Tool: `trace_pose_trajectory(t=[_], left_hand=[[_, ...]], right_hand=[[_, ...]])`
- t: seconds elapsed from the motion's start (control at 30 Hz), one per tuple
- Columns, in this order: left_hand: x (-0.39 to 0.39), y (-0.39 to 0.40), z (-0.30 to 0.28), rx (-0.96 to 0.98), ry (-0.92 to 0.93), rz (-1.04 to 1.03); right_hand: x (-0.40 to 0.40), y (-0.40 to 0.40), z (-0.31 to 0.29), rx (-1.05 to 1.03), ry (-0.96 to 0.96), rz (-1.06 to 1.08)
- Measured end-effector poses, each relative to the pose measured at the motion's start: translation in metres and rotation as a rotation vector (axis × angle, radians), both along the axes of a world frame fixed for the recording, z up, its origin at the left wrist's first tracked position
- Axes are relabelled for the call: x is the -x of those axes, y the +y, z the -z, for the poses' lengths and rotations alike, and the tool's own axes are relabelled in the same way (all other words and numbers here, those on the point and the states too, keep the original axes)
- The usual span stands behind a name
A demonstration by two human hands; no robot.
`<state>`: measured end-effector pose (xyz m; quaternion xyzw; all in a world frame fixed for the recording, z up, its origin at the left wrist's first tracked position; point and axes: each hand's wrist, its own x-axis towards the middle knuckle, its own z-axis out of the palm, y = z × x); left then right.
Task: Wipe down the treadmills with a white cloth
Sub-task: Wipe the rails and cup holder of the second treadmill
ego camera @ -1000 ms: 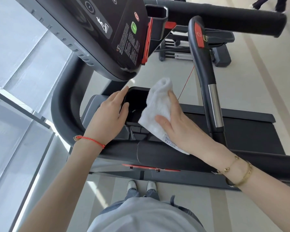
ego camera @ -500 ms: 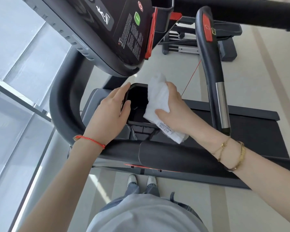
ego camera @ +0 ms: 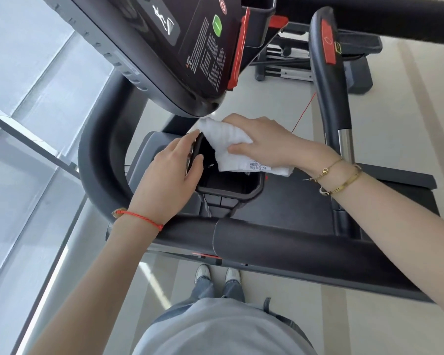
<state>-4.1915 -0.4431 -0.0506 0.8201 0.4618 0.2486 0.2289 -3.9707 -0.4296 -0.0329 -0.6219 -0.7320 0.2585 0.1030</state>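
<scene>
**Cloth pressed at the far edge of the treadmill's cup holder**

The right hand [ego camera: 264, 142] holds the white cloth [ego camera: 231, 147] and presses it on the far rim of the black cup holder [ego camera: 231, 185] of the treadmill [ego camera: 292, 242]. The grip of this hand is closed around the cloth: the thumb lies on top of the fabric and the fingers curl over its upper edge. The cloth is bunched, one end points toward the console [ego camera: 190, 52], and the other end with a small printed label [ego camera: 259, 166] hangs over the right side of the holder.

The left hand [ego camera: 172, 175] holds the left wall of the cup holder. Its fingers curl around the rim, and the thumb is inside the opening. This hand does not touch the cloth, but it is just beside it.

A red string bracelet [ego camera: 139, 218] is on the left wrist, and two gold bracelets [ego camera: 341, 180] are on the right wrist. The person stands on the floor behind the padded front bar [ego camera: 280, 239]. An upright handle [ego camera: 331, 80] with a red patch rises to the right of the cloth.
</scene>
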Motion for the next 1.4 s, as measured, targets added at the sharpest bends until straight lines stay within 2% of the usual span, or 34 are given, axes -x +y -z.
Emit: trace_pose_trajectory(t=[0.13,0.23,0.4,0.5,0.67,0.77,0.9,1.0,1.13,1.2,1.27,1.4], left_hand=[[0.001,0.0,0.0,0.015,0.001,-0.006],[0.0,0.0,0.0,0.016,-0.002,-0.004],[0.0,0.001,-0.001,0.009,-0.016,0.004],[-0.001,0.001,0.0,0.006,-0.017,-0.005],[0.0,0.002,0.0,0.014,-0.019,-0.009],[0.0,0.002,0.001,0.007,-0.015,-0.017],[-0.001,0.001,0.0,0.007,-0.01,-0.024],[-0.001,0.001,0.001,0.011,-0.007,-0.021],[-0.001,0.001,0.0,0.008,-0.009,-0.014],[-0.001,0.001,0.0,0.005,-0.015,-0.005],[-0.001,0.002,-0.001,0.004,-0.02,0.0],[-0.001,0.002,0.001,0.001,-0.023,-0.007]], right_hand=[[-0.008,-0.027,0.008,-0.015,0.146,0.139],[-0.008,-0.037,0.013,-0.032,0.176,0.138],[0.003,-0.007,0.001,-0.074,-0.085,-0.04],[0.011,0.005,-0.004,-0.086,-0.144,-0.1],[0.008,-0.012,0.006,-0.142,-0.011,0.101],[0.004,-0.033,0.014,-0.095,0.17,0.248],[0.006,-0.055,0.021,-0.035,0.357,0.295],[0.006,-0.052,0.02,-0.026,0.319,0.282],[0.004,-0.02,0.006,-0.022,0.068,0.179],[0.006,-0.008,-0.001,0.012,0.006,0.119],[0.008,-0.009,-0.004,0.031,0.033,0.133],[0.011,-0.035,0.003,0.023,0.238,0.324]])
